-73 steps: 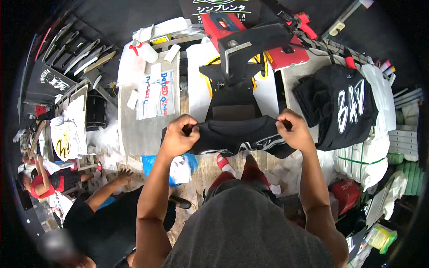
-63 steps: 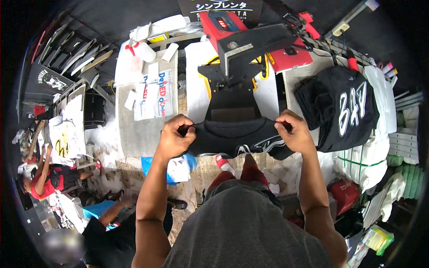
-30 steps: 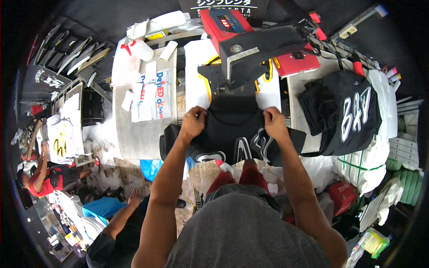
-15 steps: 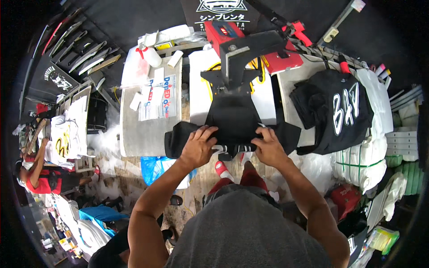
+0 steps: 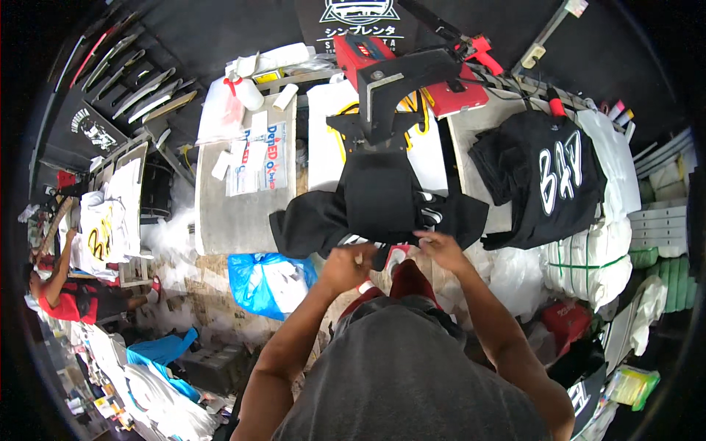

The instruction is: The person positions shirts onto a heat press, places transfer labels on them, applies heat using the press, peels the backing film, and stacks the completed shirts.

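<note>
A black T-shirt (image 5: pixel 309 220) is draped around the narrow black platen (image 5: pixel 380 192) of a heat press (image 5: pixel 386 84), its sides hanging out left and right. White print shows on the cloth beside the platen and at the near edge. Just below that near edge, my left hand (image 5: pixel 346 267) is closed with its fingers curled; what it holds, if anything, is hidden. My right hand (image 5: pixel 444 251) is by the near right part of the shirt, fingers stretched toward the left and apart.
White shirts with yellow-black print (image 5: pixel 323 158) lie behind the platen. Folded black shirts (image 5: pixel 544 180) rest on the right table; a printed plastic bag (image 5: pixel 257 165) and spray bottle (image 5: pixel 248 94) are on the left one. A blue bag (image 5: pixel 268 283) sits below. Another person (image 5: pixel 66 294) works far left.
Both hands have come off the platen's near end toward me, the right one opening. The shirt has shifted, and white print now shows right of the platen.
</note>
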### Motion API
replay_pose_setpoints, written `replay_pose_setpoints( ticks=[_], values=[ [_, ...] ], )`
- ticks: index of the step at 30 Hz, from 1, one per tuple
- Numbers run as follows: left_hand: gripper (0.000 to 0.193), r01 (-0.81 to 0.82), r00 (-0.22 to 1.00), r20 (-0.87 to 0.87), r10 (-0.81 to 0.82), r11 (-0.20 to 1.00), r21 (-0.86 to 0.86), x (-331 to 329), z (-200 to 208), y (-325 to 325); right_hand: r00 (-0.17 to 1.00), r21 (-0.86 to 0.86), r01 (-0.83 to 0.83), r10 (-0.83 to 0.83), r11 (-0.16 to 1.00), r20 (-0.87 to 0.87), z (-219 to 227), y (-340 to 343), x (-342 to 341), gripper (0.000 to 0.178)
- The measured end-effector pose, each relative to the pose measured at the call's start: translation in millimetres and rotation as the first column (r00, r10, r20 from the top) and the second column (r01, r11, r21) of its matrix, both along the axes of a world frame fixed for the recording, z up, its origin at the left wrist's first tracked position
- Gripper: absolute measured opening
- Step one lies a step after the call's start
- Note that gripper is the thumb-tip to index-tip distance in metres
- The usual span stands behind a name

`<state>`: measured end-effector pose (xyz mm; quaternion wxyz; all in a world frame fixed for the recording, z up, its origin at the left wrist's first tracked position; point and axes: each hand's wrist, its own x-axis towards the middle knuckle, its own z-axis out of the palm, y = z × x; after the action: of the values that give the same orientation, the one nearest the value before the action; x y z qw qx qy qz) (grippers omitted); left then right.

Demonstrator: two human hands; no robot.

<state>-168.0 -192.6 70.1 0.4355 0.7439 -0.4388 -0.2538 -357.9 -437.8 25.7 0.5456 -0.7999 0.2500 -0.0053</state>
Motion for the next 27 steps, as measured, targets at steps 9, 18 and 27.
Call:
replay_pose_setpoints(
  ticks=[9,18,27],
  values=[
    [0.073,-0.305,0.948,-0.068,0.31,0.95,0.073,69,-4,-100,0.901,-0.493,0.099,0.133,0.864,0.414,56,-11,133,0.042],
    [0.084,-0.243,0.965,0.112,0.236,0.969,0.045,26,-8,-48,0.902,-0.711,-0.225,0.419,0.666,0.107,60,-14,155,0.069],
    [0.019,-0.373,0.928,0.043,0.371,0.924,0.081,66,-38,64,0.866,-0.583,-0.477,0.465,0.657,-0.184,58,-8,90,0.087]
  ],
)
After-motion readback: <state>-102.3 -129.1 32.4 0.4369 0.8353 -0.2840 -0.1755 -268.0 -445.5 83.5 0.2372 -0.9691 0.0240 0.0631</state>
